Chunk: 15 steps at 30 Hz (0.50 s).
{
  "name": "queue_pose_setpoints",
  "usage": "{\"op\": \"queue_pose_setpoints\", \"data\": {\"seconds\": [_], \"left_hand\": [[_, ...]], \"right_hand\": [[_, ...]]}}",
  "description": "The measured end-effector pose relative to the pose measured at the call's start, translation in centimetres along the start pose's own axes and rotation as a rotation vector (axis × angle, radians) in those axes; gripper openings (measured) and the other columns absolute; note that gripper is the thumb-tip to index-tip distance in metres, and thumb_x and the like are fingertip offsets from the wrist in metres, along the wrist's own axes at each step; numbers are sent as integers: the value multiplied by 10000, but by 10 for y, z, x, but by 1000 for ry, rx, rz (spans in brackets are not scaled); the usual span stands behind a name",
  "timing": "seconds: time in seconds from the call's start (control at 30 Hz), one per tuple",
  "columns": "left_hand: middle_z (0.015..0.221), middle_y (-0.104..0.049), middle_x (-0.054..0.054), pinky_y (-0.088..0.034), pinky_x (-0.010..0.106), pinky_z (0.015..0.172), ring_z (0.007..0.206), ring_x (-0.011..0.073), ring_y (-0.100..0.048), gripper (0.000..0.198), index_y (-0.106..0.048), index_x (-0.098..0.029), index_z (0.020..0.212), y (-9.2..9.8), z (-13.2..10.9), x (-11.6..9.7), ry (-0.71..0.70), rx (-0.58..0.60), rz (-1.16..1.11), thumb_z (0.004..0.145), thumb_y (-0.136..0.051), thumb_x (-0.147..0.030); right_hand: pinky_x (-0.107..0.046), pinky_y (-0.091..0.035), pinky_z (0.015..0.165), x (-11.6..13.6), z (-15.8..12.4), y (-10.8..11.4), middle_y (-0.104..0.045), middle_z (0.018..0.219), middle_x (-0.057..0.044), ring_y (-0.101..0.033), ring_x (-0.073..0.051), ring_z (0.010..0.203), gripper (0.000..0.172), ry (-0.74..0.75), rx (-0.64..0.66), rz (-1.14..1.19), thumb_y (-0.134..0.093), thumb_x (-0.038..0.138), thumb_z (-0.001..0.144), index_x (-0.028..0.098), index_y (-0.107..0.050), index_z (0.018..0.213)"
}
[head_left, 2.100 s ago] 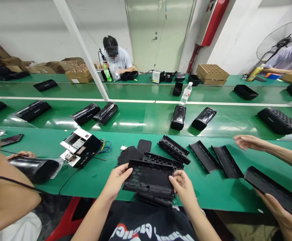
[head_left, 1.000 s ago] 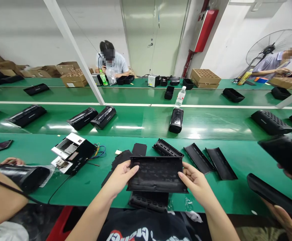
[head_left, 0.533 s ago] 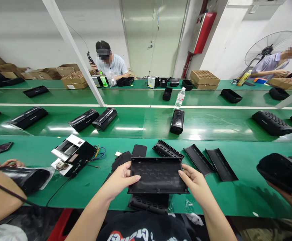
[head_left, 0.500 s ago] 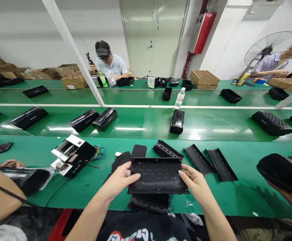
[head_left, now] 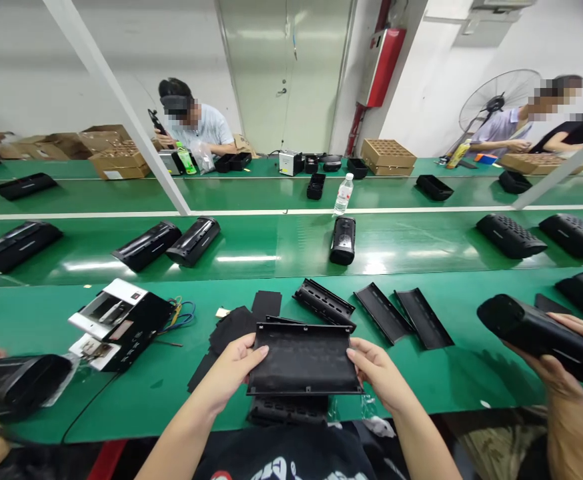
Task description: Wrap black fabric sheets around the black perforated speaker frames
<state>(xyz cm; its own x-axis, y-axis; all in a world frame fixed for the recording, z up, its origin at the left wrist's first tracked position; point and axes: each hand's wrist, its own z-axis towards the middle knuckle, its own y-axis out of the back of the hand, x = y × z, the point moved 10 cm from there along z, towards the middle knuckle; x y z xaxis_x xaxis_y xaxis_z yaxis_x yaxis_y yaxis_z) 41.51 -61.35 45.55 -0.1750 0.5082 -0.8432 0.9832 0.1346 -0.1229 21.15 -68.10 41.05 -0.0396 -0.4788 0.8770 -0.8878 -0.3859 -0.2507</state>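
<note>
A black plastic panel (head_left: 305, 360), rectangular with a raised rim and small screw tabs, is held level above the green bench in front of me. My left hand (head_left: 244, 357) grips its left end, thumb on the inner face. At the opposite end my right hand (head_left: 369, 363) pinches it the same way. Under the panel, near my body, lies another black slotted part (head_left: 289, 410), partly hidden. Black flat sheets (head_left: 231, 328) lie fanned out beyond my left hand. Past the panel rests a slotted black panel (head_left: 324, 300), with two curved black panels (head_left: 382, 312) to its right.
A black-and-white machine (head_left: 121, 323) with wires stands to my left. Beside me, a co-worker's hands (head_left: 554, 373) hold a black casing (head_left: 546, 340) at right. Black casings (head_left: 194, 241) and a water bottle (head_left: 343, 195) stand on the conveyor (head_left: 251, 267). People sit across it.
My view has turned slightly right. The panel stays in both my hands, tilted a little differently. At right, the co-worker's casing and a second hand have come further into view.
</note>
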Motion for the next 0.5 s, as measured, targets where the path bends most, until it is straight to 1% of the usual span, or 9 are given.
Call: {"op": "queue_pose_setpoints", "data": {"seconds": [0.07, 0.1, 0.17, 0.2, 0.27, 0.33, 0.37, 0.43, 0.5], "left_hand": [[622, -643, 9, -462, 231, 534, 591, 152, -610, 395, -584, -156, 946, -7, 4, 10, 48, 40, 14, 661, -642, -423], [613, -636, 5, -451, 224, 515, 571, 146, -606, 410, -573, -160, 962, -11, 7, 15, 79, 60, 21, 660, -637, -431], [660, -647, 18, -437, 222, 497, 549, 139, -605, 450, -548, -166, 1004, -13, 12, 25, 130, 70, 50, 660, -623, -446], [711, -657, 35, -437, 227, 502, 554, 140, -609, 469, -538, -166, 1023, -11, 15, 28, 141, 58, 72, 659, -617, -451], [822, -663, 73, -449, 243, 536, 594, 148, -620, 490, -530, -162, 1039, -1, 21, 30, 134, 6, 120, 656, -608, -458], [867, -659, 91, -458, 253, 570, 636, 157, -624, 493, -540, -155, 1026, 13, 27, 30, 114, -54, 157, 649, -605, -467], [874, -657, 94, -460, 257, 581, 650, 161, -624, 494, -546, -154, 1018, 20, 30, 31, 108, -79, 169, 644, -606, -472], [898, -655, 103, -464, 264, 593, 675, 170, -624, 502, -554, -154, 1004, 34, 35, 33, 102, -120, 180, 630, -610, -484], [923, -654, 113, -467, 270, 601, 705, 181, -623, 512, -560, -154, 988, 48, 40, 35, 101, -161, 188, 612, -617, -496]], "right_hand": [[-204, -371, 413, -9, -3, 9, -570, 575, 25, -431, -73, 401, 376, 3, -9, 81, -662, 448, 658, 161, -604, 894], [-217, -401, 453, -13, -6, 16, -605, 631, 6, -471, -84, 436, 360, 14, -28, 131, -666, 430, 660, 163, -610, 895], [-255, -452, 554, -28, -14, 43, -653, 751, -30, -562, -126, 556, 355, 34, -133, 233, -692, 400, 636, 169, -617, 894], [-273, -465, 594, -40, -20, 64, -665, 800, -41, -593, -152, 625, 372, 35, -227, 271, -708, 393, 614, 175, -616, 901], [-286, -477, 605, -75, -39, 114, -673, 833, -42, -617, -190, 714, 425, 18, -481, 316, -737, 398, 557, 192, -610, 906], [-273, -476, 555, -113, -65, 164, -670, 793, -15, -614, -186, 695, 440, 21, -737, 312, -733, 419, 541, 225, -591, 910], [-274, -477, 537, -129, -78, 185, -663, 773, -8, -609, -183, 672, 435, 51, -829, 302, -729, 443, 527, 230, -585, 877], [-278, -479, 507, -154, -101, 218, -640, 715, 4, -592, -170, 600, 439, 123, -953, 227, -714, 499, 508, 230, -565, 822], [-285, -476, 471, -173, -116, 235, -590, 615, 21, -563, -155, 519, 438, 139, -982, 146, -655, 573, 545, 226, -539, 786]]}}
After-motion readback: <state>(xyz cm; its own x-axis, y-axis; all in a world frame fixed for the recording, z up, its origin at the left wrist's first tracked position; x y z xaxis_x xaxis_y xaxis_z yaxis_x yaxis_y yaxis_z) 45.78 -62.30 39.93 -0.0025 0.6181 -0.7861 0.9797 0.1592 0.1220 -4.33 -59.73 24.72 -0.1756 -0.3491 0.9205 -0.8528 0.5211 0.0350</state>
